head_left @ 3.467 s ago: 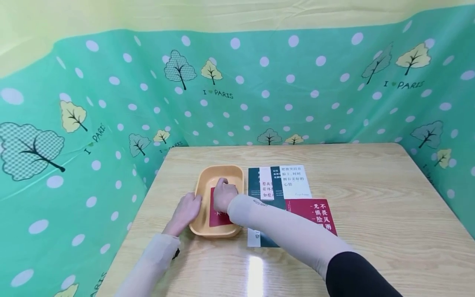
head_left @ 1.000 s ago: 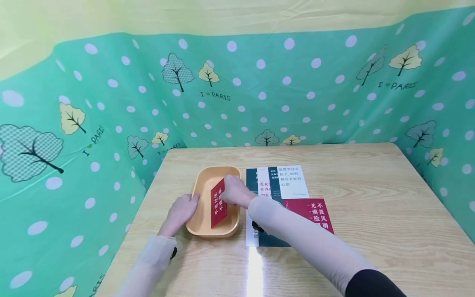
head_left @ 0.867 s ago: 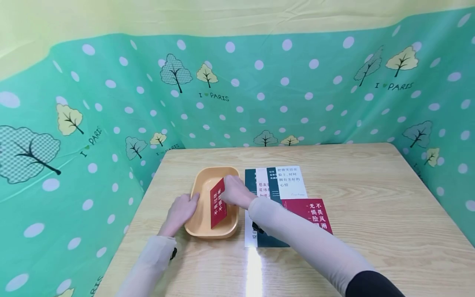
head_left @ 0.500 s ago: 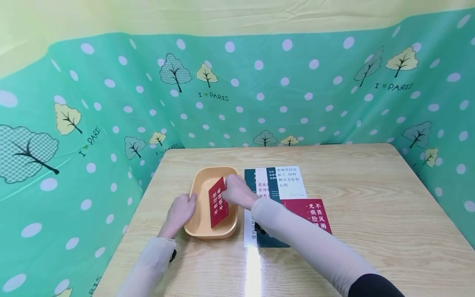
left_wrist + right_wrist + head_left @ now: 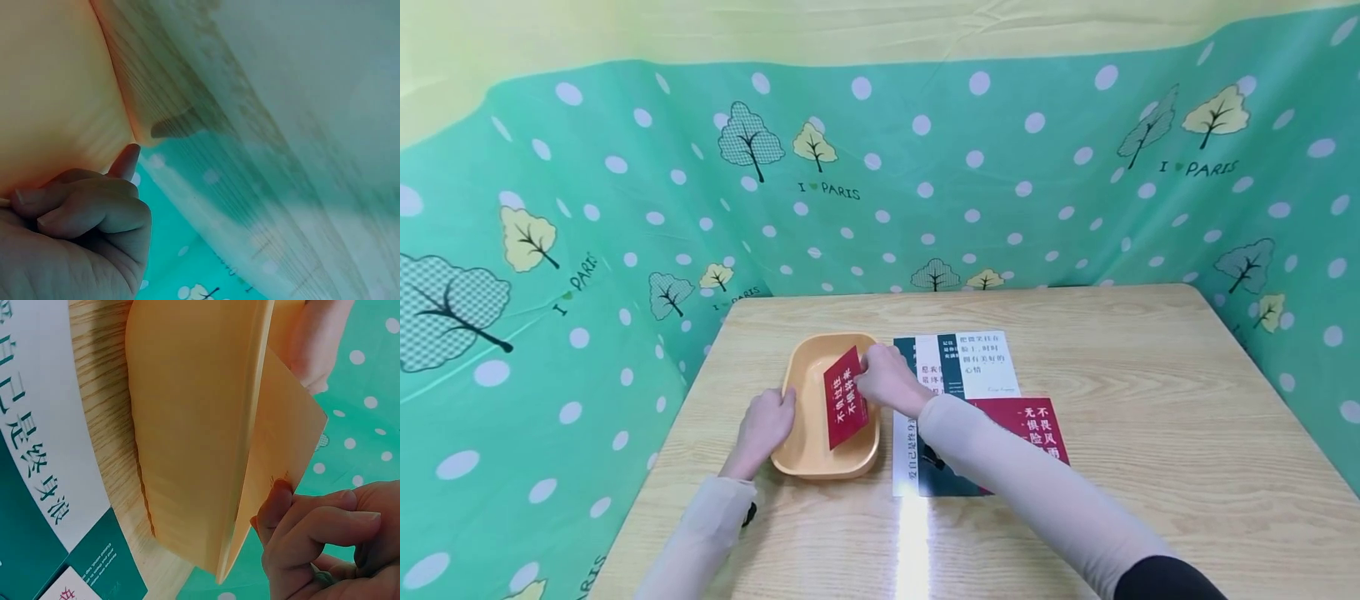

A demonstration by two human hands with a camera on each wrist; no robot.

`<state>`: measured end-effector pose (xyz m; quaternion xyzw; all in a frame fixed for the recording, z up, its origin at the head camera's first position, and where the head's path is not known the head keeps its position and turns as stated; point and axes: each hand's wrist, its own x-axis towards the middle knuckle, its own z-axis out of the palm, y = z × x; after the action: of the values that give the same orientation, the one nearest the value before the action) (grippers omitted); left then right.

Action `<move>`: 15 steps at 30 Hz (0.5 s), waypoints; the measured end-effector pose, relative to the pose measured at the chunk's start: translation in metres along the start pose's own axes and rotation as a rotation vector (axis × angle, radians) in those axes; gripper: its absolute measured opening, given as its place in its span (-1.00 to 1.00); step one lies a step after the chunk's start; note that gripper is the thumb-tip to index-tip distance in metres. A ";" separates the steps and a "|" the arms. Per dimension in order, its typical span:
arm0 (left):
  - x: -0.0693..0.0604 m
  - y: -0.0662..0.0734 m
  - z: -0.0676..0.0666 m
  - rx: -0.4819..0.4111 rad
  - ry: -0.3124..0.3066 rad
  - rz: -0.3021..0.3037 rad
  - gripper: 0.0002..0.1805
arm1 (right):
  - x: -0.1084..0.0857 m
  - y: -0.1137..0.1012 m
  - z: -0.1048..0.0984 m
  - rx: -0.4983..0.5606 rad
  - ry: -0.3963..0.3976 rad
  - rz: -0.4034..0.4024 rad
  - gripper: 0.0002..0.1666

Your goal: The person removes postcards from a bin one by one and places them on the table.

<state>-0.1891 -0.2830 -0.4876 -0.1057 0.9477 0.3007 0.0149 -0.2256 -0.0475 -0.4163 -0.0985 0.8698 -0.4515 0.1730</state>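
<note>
A red card [image 5: 846,398] with white characters stands tilted inside the light-orange plastic tray [image 5: 801,461]. My right hand [image 5: 891,379] pinches its right edge in the head view. The right wrist view shows the card's pale back [image 5: 290,419] rising past the tray rim, with the right hand [image 5: 325,544] at its edge. On the tray's left side, my left hand [image 5: 766,425] grips the rim. Up close in the left wrist view, curled fingers of the left hand [image 5: 94,219] lie against the tray's outer wall [image 5: 56,94].
Right of the tray, several overlapping printed cards lie on the wooden table [image 5: 1120,367]: a white card [image 5: 987,367], dark green ones and another red card [image 5: 1022,417]. My right forearm crosses over them. A green dotted cloth [image 5: 970,183] encloses the table's back and sides.
Earlier the red card lay flat in the tray under my right hand. It is now tilted up in that hand's pinch, slightly raised over the last half second. The left hand keeps its hold.
</note>
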 end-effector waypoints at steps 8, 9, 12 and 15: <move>-0.001 0.001 -0.001 0.001 0.019 0.010 -0.52 | -0.002 0.004 -0.007 -0.009 0.042 -0.023 -0.73; -0.002 0.002 -0.001 -0.004 0.014 0.008 -0.52 | -0.003 0.005 -0.008 -0.001 0.044 -0.019 -0.72; -0.002 0.002 -0.002 -0.010 0.001 -0.005 -0.53 | -0.004 0.006 -0.010 0.028 0.047 -0.001 -0.69; -0.003 0.004 -0.002 -0.012 -0.002 -0.006 -0.53 | -0.007 0.008 -0.012 0.052 0.050 0.013 -0.66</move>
<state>-0.1874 -0.2806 -0.4839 -0.1081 0.9456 0.3064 0.0162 -0.2240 -0.0317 -0.4146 -0.0771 0.8625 -0.4751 0.1566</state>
